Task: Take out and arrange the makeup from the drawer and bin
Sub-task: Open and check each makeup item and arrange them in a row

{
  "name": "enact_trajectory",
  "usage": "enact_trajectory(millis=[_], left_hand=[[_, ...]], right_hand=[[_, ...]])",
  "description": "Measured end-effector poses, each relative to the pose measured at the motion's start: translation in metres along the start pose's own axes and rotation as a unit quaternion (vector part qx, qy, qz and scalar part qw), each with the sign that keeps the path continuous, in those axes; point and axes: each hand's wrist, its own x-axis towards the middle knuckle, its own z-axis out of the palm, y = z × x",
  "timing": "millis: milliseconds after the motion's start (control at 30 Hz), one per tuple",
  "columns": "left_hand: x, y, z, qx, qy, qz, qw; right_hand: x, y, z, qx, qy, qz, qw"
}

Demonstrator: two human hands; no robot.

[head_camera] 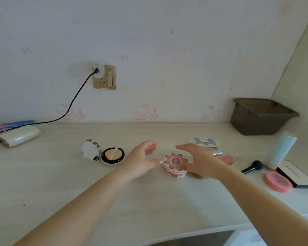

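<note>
A round pink compact (174, 165) with a scalloped white rim lies on the pale table (149, 201), between my two hands. My left hand (142, 160) is just left of it, fingers loosely curled, thumb tip near its edge. My right hand (199, 161) reaches over its right side with fingers stretched out; whether it touches the compact is unclear. An open cushion compact (112, 155) with its mirror lid (90, 150) up sits to the left. A dark brown bin (260, 116) stands at the back right corner.
Right of my hands lie a clear blue-patterned case (205, 142), a pink blush pan (226, 159), a black brush (252, 167), a pale blue tube (281, 150), a pink round compact (277, 181) and a black-edged palette (297, 174). A white power bank (20, 135) and a black cable (75, 100) are at the left.
</note>
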Motion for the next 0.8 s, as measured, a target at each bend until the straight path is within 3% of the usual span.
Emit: enact_trajectory(millis=[100, 333, 567, 800], left_hand=[[0.005, -0.006, 0.024, 0.066, -0.058, -0.022, 0.996], [0.015, -0.005, 0.042, 0.179, -0.071, -0.025, 0.981], [0.013, -0.009, 0.034, 0.072, -0.047, -0.003, 0.996], [0.012, -0.013, 0.023, 0.05, 0.007, 0.02, 0.999]], right_hand=[[-0.003, 0.004, 0.007, -0.02, -0.022, 0.006, 1.0], [0.007, 0.004, 0.02, -0.028, -0.04, 0.01, 0.999], [0.008, 0.004, 0.018, 0.085, 0.0, 0.0, 0.996], [0.009, -0.011, 0.01, 0.114, 0.016, -0.043, 0.992]])
